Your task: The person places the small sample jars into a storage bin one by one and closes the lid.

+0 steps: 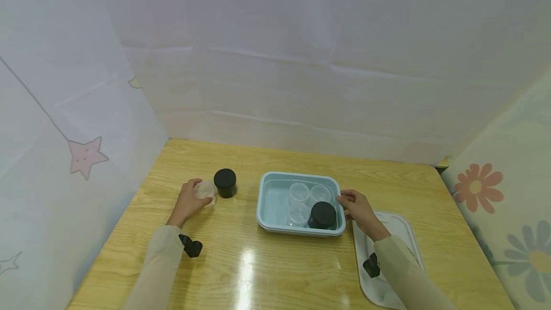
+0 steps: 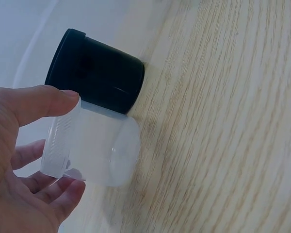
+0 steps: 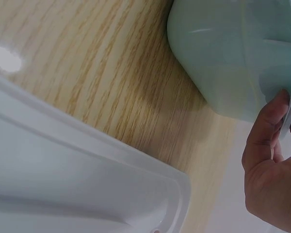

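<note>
One clear jar (image 2: 99,141) pinched by top in left grip (image 1: 188,203); right grip (image 1: 360,212) pinches blue tub (image 1: 274,200) rim.

Soft even light, white glare on glossy tabletop (image 1: 292,271), faint soft-edged shadows, slightly hazy wrist views

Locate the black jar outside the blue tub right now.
In the head view, the black jar stands on the table, left of the blue tub and just right of the clear cup held by the left hand.
</note>
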`<state>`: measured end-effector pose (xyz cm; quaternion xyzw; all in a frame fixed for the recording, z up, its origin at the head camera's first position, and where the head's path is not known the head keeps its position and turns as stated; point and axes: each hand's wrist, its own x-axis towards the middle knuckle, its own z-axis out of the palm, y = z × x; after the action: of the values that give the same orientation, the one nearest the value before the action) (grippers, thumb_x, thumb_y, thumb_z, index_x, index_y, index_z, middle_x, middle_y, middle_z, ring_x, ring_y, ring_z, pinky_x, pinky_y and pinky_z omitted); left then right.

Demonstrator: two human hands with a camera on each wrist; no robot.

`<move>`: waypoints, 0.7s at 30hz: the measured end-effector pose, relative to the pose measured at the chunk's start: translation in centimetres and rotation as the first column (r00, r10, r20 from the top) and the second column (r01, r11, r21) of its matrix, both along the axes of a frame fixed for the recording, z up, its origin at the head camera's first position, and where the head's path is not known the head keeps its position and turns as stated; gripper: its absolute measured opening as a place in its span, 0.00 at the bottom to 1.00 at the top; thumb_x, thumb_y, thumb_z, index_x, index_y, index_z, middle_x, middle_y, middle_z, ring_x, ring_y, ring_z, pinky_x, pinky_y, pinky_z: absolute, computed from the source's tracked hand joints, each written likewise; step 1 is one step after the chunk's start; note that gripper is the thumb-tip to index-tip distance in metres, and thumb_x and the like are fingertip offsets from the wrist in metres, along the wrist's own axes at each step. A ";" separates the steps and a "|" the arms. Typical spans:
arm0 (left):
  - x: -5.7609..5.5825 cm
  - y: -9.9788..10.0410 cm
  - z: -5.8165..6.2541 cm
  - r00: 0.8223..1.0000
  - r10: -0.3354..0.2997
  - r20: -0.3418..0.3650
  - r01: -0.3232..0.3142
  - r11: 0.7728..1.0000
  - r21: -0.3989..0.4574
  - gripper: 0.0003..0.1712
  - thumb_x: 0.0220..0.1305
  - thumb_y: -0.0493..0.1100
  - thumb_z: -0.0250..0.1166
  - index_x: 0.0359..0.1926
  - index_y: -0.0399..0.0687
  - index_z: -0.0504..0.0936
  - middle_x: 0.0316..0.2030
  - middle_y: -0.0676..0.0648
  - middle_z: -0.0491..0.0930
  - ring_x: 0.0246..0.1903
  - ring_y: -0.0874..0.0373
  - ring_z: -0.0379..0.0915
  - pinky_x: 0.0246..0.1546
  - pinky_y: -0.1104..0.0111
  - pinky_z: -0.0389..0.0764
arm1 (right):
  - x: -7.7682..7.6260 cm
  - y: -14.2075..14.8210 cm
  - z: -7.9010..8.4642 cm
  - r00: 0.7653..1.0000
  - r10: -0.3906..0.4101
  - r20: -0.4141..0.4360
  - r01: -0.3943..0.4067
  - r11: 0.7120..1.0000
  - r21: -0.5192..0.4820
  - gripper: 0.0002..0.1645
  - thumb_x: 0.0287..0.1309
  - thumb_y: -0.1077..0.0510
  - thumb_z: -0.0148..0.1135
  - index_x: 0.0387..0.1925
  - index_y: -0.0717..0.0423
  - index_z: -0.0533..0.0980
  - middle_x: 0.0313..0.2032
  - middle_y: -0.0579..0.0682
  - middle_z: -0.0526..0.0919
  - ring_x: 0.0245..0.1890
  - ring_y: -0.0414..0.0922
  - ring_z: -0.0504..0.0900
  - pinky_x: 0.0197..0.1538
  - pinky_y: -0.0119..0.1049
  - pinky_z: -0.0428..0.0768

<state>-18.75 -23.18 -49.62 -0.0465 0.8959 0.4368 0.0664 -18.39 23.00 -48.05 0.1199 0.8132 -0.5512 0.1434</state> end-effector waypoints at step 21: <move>0.7 0.1 1.2 0.998 -0.056 -0.009 0.056 0.998 -0.006 0.39 0.60 0.44 0.65 0.67 0.36 0.58 0.65 0.30 0.58 0.61 0.33 0.60 0.57 0.42 0.67 | 0.1 0.1 0.1 1.000 0.021 -0.004 -0.021 1.000 -0.008 0.28 0.68 0.56 0.52 0.62 0.69 0.62 0.45 0.57 0.75 0.31 0.38 0.75 0.28 0.31 0.78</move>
<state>-18.04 -23.08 -48.40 -0.0196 0.8984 0.4324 0.0742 -18.29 23.10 -47.97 0.1096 0.8123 -0.5533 0.1481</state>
